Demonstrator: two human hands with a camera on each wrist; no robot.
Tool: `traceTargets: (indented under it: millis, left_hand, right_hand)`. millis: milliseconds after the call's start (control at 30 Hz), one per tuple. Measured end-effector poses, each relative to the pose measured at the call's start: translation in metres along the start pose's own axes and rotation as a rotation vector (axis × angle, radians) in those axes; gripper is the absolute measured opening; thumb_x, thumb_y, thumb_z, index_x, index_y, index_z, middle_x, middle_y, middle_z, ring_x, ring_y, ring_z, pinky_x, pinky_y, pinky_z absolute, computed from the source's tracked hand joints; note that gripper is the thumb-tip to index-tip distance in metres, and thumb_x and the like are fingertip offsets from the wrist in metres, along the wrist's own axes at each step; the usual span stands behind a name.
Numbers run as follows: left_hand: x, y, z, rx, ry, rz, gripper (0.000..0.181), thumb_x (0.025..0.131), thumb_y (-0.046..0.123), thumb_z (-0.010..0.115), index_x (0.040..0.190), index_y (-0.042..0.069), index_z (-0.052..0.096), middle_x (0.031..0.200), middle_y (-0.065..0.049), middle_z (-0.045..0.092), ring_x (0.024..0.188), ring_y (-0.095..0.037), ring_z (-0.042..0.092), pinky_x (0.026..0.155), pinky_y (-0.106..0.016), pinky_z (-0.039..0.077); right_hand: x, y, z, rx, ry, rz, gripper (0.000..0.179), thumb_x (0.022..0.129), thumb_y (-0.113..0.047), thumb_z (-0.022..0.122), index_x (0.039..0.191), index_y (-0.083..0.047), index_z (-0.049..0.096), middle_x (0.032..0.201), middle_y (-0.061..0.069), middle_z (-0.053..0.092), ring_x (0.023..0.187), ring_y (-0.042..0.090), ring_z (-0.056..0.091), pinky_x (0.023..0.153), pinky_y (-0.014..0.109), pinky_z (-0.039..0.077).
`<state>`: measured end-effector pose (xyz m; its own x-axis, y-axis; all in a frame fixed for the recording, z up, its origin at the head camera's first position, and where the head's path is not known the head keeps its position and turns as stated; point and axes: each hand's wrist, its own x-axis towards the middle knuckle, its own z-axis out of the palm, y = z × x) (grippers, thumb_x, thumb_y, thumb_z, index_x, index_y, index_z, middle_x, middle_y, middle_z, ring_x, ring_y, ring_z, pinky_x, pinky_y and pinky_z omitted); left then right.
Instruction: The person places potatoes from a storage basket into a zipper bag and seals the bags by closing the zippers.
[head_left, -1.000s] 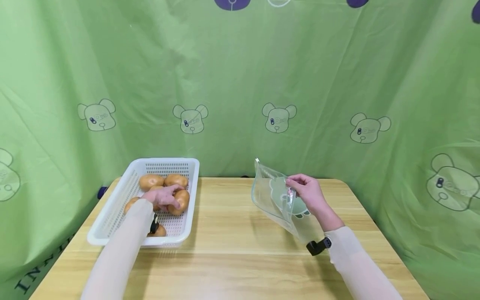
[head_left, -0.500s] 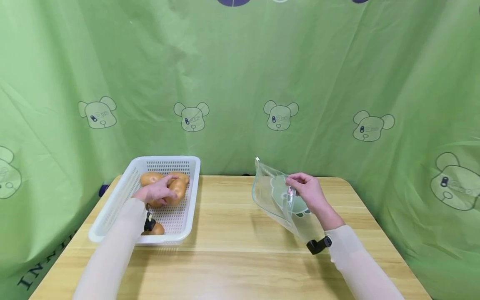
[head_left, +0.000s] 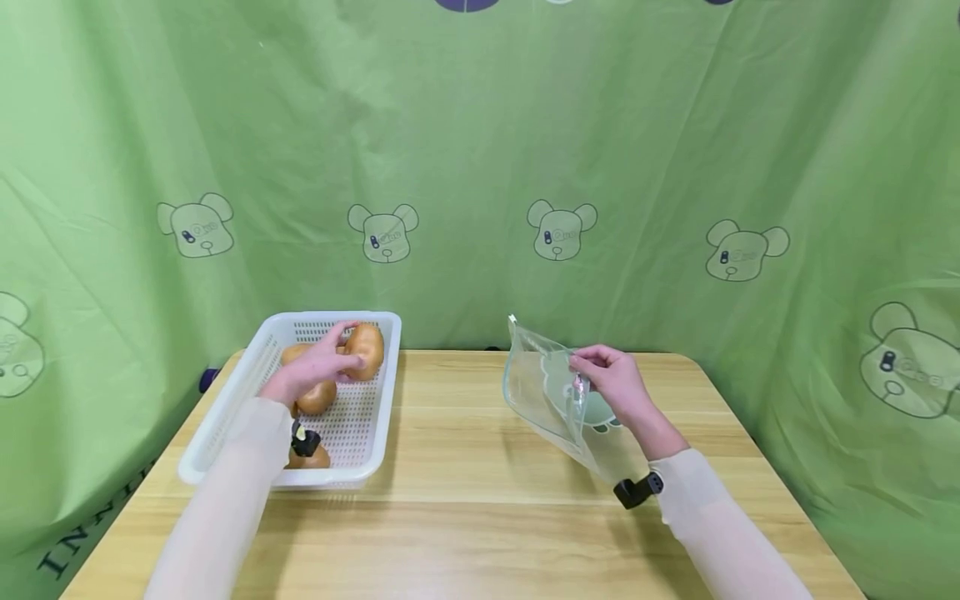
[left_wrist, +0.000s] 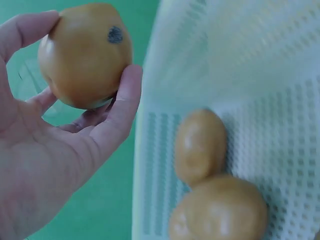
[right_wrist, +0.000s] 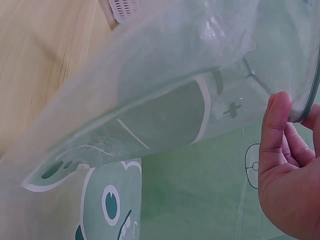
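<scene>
My left hand (head_left: 315,367) grips a smooth brown potato (head_left: 365,353) between thumb and fingers, above the far right of the white basket (head_left: 392,392). In the left wrist view the held potato (left_wrist: 85,60) shows a dark patch. More potatoes (left_wrist: 220,207) lie in the basket below, some partly hidden by my arm. On the right, my right hand (head_left: 617,383) pinches the top edge of a clear zip bag (head_left: 534,387) with a green cartoon print. The bag hangs tilted over the table, its mouth apart.
The wooden table (head_left: 450,533) carries the basket at its left. A green curtain (head_left: 465,142) with bear-head prints hangs behind and at both sides. Each wrist wears a small black camera (head_left: 636,492).
My left hand has taken hold of a potato and raised it from the others, towards the far right rim of the basket. The right hand and bag stay nearly still.
</scene>
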<state>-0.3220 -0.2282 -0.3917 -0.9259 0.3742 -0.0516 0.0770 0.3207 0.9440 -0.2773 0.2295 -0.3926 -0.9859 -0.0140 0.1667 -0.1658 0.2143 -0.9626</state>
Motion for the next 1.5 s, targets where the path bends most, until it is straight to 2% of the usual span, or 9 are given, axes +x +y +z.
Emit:
traceTargets:
  millis: [100,267,400,567,733,933,1167,1333,1500]
  left_hand:
    - [0.000,0.011,0.010,-0.028,-0.001,0.012,0.083,0.083,0.007,0.063,0.150,0.018,0.015,0.145,-0.027,0.016,0.097,-0.030,0.055,0.088,-0.051,0.047]
    - [-0.002,0.030,0.029,-0.085,-0.012,0.026,0.081,0.083,0.005,0.062,0.149,0.021,0.018,0.141,-0.023,0.024,0.096,-0.028,0.056,0.084,-0.043,0.050]
    - [-0.005,0.043,0.049,-0.107,-0.038,0.071,0.080,0.082,0.005,0.061,0.148,0.020,0.020,0.141,-0.021,0.026,0.098,-0.028,0.056,0.080,-0.037,0.051]
    - [-0.006,0.054,0.074,-0.144,-0.098,0.136,0.080,0.080,0.004,0.059,0.148,0.018,0.018,0.139,-0.023,0.025,0.098,-0.029,0.055,0.079,-0.037,0.051]
    - [-0.003,0.059,0.098,-0.184,-0.154,0.173,0.080,0.081,0.006,0.061,0.147,0.017,0.018,0.137,-0.025,0.029,0.104,-0.034,0.054,0.082,-0.040,0.051]
    - [0.004,0.060,0.125,-0.202,-0.218,0.186,0.079,0.080,0.008,0.061,0.147,0.019,0.020,0.137,-0.023,0.029,0.109,-0.034,0.051,0.084,-0.041,0.051]
    - [0.012,0.064,0.156,-0.270,-0.287,0.209,0.076,0.081,0.008,0.061,0.146,0.019,0.023,0.132,-0.021,0.032,0.105,-0.029,0.053,0.085,-0.039,0.050]
    - [0.018,0.065,0.174,-0.351,-0.323,0.219,0.076,0.081,0.003,0.058,0.147,0.016,0.022,0.128,-0.021,0.033,0.103,-0.028,0.053,0.085,-0.037,0.050]
    - [0.024,0.065,0.185,-0.390,-0.328,0.218,0.076,0.080,0.001,0.056,0.147,0.016,0.021,0.128,-0.021,0.033,0.102,-0.027,0.053,0.085,-0.035,0.049]
  right_hand:
    - [0.000,0.001,0.000,0.006,-0.001,0.009,0.027,0.090,-0.011,0.064,0.106,0.010,0.059,0.079,-0.004,0.066,0.064,0.007,0.060,0.061,0.022,0.054]
    - [0.001,0.002,0.001,0.003,-0.009,0.008,0.029,0.089,-0.012,0.065,0.107,0.011,0.058,0.078,-0.004,0.066,0.063,0.006,0.060,0.061,0.022,0.054]
    - [0.001,0.002,0.002,-0.007,-0.010,0.008,0.031,0.089,-0.012,0.065,0.108,0.011,0.058,0.079,-0.004,0.066,0.063,0.006,0.060,0.059,0.021,0.053]
    - [0.001,0.002,0.003,-0.031,-0.014,0.012,0.031,0.090,-0.013,0.065,0.109,0.011,0.058,0.079,-0.003,0.065,0.063,0.007,0.060,0.060,0.023,0.054]
    - [0.001,0.000,0.005,-0.038,-0.022,0.002,0.031,0.090,-0.013,0.064,0.109,0.011,0.058,0.080,0.000,0.065,0.063,0.007,0.060,0.060,0.023,0.054]
    - [0.001,0.000,0.007,-0.023,-0.028,-0.001,0.029,0.090,-0.011,0.064,0.108,0.011,0.058,0.079,0.002,0.064,0.061,0.008,0.060,0.057,0.022,0.053]
    - [0.002,0.003,0.009,-0.036,-0.040,-0.009,0.029,0.089,-0.011,0.065,0.106,0.011,0.059,0.083,0.016,0.064,0.061,0.009,0.060,0.056,0.021,0.052]
    - [0.002,0.002,0.011,-0.037,-0.038,-0.007,0.028,0.089,-0.010,0.065,0.106,0.011,0.059,0.080,0.008,0.065,0.061,0.008,0.060,0.057,0.023,0.053]
    - [0.001,-0.001,0.014,-0.035,-0.042,-0.010,0.029,0.089,-0.009,0.065,0.106,0.013,0.058,0.078,0.004,0.065,0.061,0.008,0.060,0.057,0.025,0.054]
